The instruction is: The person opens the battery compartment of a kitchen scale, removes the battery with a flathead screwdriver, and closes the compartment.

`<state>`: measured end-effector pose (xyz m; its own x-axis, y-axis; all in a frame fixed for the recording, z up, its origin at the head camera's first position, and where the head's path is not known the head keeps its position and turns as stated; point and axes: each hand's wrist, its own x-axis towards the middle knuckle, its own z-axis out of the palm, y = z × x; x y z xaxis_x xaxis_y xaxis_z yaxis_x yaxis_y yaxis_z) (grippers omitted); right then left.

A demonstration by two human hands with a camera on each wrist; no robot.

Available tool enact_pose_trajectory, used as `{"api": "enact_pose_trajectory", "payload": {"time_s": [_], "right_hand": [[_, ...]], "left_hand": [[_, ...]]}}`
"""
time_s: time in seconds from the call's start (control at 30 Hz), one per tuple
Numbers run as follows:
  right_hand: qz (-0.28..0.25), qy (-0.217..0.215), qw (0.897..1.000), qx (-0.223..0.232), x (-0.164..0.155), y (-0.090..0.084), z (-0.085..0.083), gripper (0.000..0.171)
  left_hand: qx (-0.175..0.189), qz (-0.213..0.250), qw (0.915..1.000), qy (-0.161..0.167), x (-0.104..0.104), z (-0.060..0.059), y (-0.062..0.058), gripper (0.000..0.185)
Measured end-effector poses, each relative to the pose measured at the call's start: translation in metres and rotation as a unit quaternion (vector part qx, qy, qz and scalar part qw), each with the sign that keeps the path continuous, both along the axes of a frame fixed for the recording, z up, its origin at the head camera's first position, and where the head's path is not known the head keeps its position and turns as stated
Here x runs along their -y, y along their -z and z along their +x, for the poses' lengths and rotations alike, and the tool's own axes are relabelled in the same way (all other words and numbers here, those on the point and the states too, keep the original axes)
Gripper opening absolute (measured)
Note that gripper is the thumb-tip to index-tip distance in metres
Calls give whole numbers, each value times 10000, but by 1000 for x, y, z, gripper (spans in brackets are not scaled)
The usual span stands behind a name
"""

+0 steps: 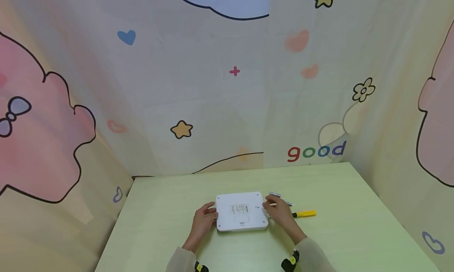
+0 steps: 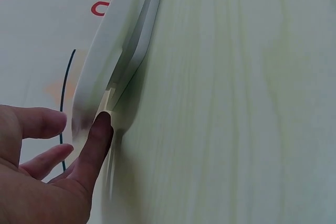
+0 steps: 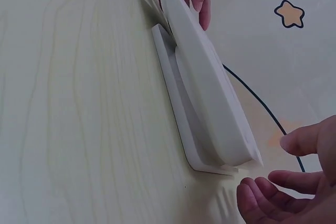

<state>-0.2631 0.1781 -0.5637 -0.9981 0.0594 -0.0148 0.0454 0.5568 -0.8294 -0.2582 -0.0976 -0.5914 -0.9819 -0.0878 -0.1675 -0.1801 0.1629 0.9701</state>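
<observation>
A flat white device with rounded corners lies underside up, showing a printed label, a small compartment cover and dark dots at its corners. In the wrist views its thick body leans at an angle over a thin white rimmed tray. My left hand holds the device's left edge, a fingertip against its near side and the other fingers on the far side. At the right edge is my right hand, fingers loosely bent; the right wrist view shows them just apart from the corner.
Silver rod-like pieces lie behind the right hand, partly hidden by it. To its right is a yellow stick-shaped tool with a black end. The pale wooden table meets a printed curtain at the back and sides.
</observation>
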Motion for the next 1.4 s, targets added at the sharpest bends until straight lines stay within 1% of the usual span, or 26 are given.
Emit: {"api": "enact_pose_trajectory", "payload": {"time_s": [0.1, 0.23, 0.37, 0.53, 0.63, 0.8, 0.93, 1.03, 1.23, 1.4], "right_hand": [[128, 22, 9998, 129, 1, 0, -3, 38], [294, 18, 9988, 398, 2, 1, -5, 36], [245, 11, 9974, 682, 4, 1, -5, 36], [315, -26, 9955, 891, 6, 2, -4, 39], [420, -96, 9950, 905, 7, 2, -4, 40], [390, -192, 9952, 872, 7, 3, -3, 38], [368, -204, 9953, 869, 6, 4, -4, 37], [328, -133, 9954, 885, 6, 3, -3, 36], [284, -30, 9969, 737, 5, -1, -3, 37], [-7, 36, 9984, 559, 4, -6, -2, 39]], "left_hand": [[25, -44, 10000, -18, -1, -1, 0, 46], [-59, -142, 9999, 30, -1, -1, 0, 44], [-59, -187, 9998, 41, -1, -1, 1, 41], [-55, -269, 9996, 23, -1, -1, 2, 40], [-75, -293, 9995, 48, -1, -1, 2, 40], [-113, -153, 9997, 123, 1, -2, 1, 41], [-67, -99, 9999, 121, 1, -2, 1, 41], [-66, -58, 9999, 132, 1, -2, 1, 42], [-129, 121, 9996, 211, 2, -2, -2, 47], [-262, 287, 9990, 241, 2, -3, -7, 50]]}}
